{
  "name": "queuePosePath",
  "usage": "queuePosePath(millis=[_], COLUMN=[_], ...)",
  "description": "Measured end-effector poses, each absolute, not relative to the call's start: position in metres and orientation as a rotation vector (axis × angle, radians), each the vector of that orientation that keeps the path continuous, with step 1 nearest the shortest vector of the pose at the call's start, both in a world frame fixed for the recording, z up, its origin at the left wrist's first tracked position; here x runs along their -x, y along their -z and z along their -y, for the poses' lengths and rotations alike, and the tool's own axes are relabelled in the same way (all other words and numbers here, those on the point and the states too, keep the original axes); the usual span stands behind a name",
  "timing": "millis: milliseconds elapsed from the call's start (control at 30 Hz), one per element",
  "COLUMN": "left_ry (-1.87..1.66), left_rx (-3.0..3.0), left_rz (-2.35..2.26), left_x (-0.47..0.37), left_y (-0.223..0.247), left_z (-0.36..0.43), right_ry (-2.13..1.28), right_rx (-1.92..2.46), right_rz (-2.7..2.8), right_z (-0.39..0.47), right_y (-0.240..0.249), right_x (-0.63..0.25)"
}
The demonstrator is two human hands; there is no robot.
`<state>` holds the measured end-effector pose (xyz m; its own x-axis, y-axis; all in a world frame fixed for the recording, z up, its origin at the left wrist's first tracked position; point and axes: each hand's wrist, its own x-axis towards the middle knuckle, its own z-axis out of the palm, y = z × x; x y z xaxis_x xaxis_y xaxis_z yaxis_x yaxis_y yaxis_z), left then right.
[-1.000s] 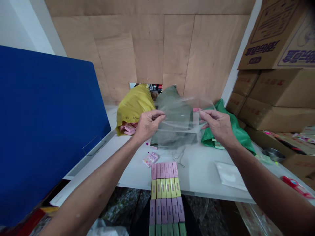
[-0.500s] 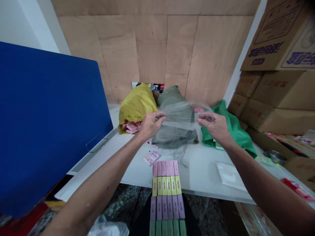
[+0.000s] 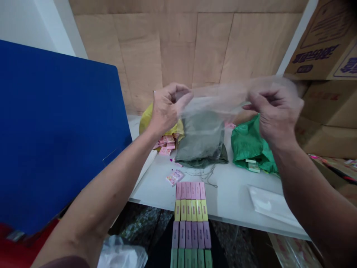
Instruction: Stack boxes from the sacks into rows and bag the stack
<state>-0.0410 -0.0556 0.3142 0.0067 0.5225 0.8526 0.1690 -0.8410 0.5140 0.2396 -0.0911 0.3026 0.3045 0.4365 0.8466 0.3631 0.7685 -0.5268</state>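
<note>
A thin clear plastic bag (image 3: 214, 98) is stretched between my two raised hands, blurred by motion. My left hand (image 3: 171, 104) pinches one side of it between thumb and fingers. On the other side, my right hand (image 3: 275, 106) grips it the same way. Below, small boxes (image 3: 191, 210) stand in neat rows of pink, yellow, purple and green, close to my body. A single pink printed box (image 3: 175, 177) lies on the white table just beyond them.
On the table (image 3: 225, 197) lie a yellow sack (image 3: 146, 119) spilling pink boxes, a grey-green sack (image 3: 200, 143), a green sack (image 3: 245, 143) and a flat white plastic packet (image 3: 272, 204). A blue panel (image 3: 61, 130) stands left; cartons (image 3: 320, 108) are stacked right.
Both hands have risen with the clear bag, the right also moving rightward, and the bag is held higher. The view has shifted slightly.
</note>
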Motion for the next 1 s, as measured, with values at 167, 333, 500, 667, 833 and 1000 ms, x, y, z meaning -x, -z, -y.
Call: queuePosePath(millis=[167, 333, 500, 667, 833, 1000], left_ry=[-1.857, -1.613, -1.427, -1.340, -1.285, -1.253], left_rx=[-1.964, -1.924, -1.833, -1.642, -1.561, -1.502], left_rz=[-0.839, -0.983, -1.157, -1.261, -1.286, -1.319], left_x=[0.050, 0.056, 0.067, 0.074, 0.075, 0.071], left_y=[-0.263, -0.156, -0.069, -0.010, 0.026, 0.046], left_z=[0.076, 0.046, 0.028, 0.037, 0.055, 0.073], right_ry=[-0.114, -0.492, -0.612, -0.661, -0.627, -0.674], right_rx=[0.848, 1.028, 1.192, 1.292, 1.386, 1.440], right_rz=[1.321, 1.268, 1.305, 1.388, 1.452, 1.487], right_z=[0.124, 0.094, 0.077, 0.073, 0.072, 0.084], right_y=[-0.247, -0.148, -0.072, -0.011, 0.031, 0.050], right_x=[-0.225, -0.220, -0.222, -0.220, -0.215, -0.204])
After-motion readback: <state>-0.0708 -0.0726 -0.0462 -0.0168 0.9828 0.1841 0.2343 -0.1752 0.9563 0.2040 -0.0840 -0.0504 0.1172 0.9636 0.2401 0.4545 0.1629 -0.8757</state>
